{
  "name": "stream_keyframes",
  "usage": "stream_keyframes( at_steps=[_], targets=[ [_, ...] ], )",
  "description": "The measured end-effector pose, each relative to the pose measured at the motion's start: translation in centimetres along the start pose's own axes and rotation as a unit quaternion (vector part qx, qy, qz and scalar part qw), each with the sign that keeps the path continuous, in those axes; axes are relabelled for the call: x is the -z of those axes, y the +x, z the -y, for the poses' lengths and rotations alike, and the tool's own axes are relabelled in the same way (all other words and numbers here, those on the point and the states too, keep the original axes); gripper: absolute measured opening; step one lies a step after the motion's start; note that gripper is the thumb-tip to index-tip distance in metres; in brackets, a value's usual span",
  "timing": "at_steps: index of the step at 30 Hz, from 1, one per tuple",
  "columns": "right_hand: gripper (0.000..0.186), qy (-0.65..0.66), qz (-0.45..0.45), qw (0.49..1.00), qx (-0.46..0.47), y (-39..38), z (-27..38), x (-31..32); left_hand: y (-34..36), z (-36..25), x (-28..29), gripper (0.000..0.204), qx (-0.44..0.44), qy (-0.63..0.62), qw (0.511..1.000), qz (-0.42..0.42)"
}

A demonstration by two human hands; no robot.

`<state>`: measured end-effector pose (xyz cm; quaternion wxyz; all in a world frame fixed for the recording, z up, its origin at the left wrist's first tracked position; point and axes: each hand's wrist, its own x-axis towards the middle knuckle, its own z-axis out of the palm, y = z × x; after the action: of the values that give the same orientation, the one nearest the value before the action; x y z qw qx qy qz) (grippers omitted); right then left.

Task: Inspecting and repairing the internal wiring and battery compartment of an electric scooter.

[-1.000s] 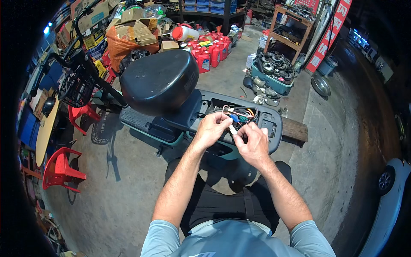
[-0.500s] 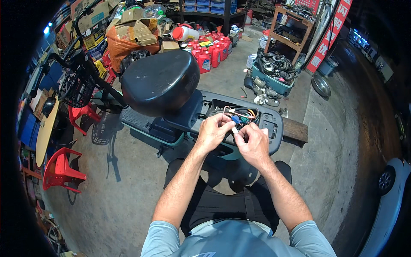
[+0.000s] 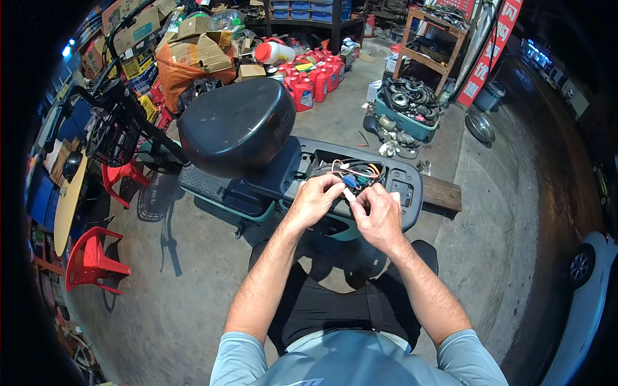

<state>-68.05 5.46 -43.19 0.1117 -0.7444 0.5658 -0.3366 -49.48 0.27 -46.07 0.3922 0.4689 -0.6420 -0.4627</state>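
Observation:
Both hands meet over the open compartment of an electric scooter [image 3: 412,193]. A small white connector [image 3: 349,193] sits between my fingertips. My left hand [image 3: 315,201] pinches its upper left end with thumb and forefinger. From the other side, my right hand [image 3: 378,215] has closed fingers on its lower right end. Just beyond the fingers is a blue plug [image 3: 348,181], next to a tangle of coloured wires [image 3: 372,170] in the compartment. The scooter's black seat [image 3: 235,125] is tipped up to the left. My fingers hide part of the connector and the nearest wires.
Beyond the scooter stand red bottles [image 3: 320,85] and a teal bin [image 3: 418,127] of metal parts. A wooden bench [image 3: 441,196] is beside the scooter's right end. Red plastic chairs [image 3: 95,260] stand at the left. A white car [image 3: 589,289] is at the far right.
The white connector shows a little more between my fingertips, and both hands have shifted only slightly. The whole view has moved a little. Both hands keep their pinch.

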Motion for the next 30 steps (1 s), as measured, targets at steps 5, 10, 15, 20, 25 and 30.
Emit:
stream_keyframes(
  at_steps=[5, 10, 15, 20, 25, 30],
  targets=[
    [0.015, -0.001, -0.002, 1.000, 0.019, -0.11, -0.16, -0.01, -0.08, -0.38, 0.02, 0.023, -0.021, 0.024, 0.999, -0.007],
    [0.013, -0.018, 0.008, 1.000, 0.025, -0.10, -0.30, -0.01, 0.14, 0.04, -0.20, 0.023, -0.035, 0.033, 0.999, -0.010],
    [0.013, -0.015, 0.010, 0.999, 0.049, -0.08, -0.53, -0.12, 0.45, 0.48, 0.10, 0.023, -0.024, 0.025, 0.999, 0.014],
    [0.013, -0.011, 0.009, 0.998, 0.059, -0.07, -0.53, -0.14, 0.48, 0.42, 0.25, 0.023, -0.022, 0.019, 0.999, 0.027],
    [0.013, -0.016, 0.013, 0.999, 0.046, 0.02, -0.41, -0.18, 0.35, 0.32, 0.30, 0.023, -0.025, 0.038, 0.998, 0.035],
    [0.013, -0.012, 0.009, 0.999, 0.048, 0.06, -0.46, -0.31, 0.42, -0.12, 0.37, 0.023, -0.004, 0.034, 0.999, 0.039]
  ],
)
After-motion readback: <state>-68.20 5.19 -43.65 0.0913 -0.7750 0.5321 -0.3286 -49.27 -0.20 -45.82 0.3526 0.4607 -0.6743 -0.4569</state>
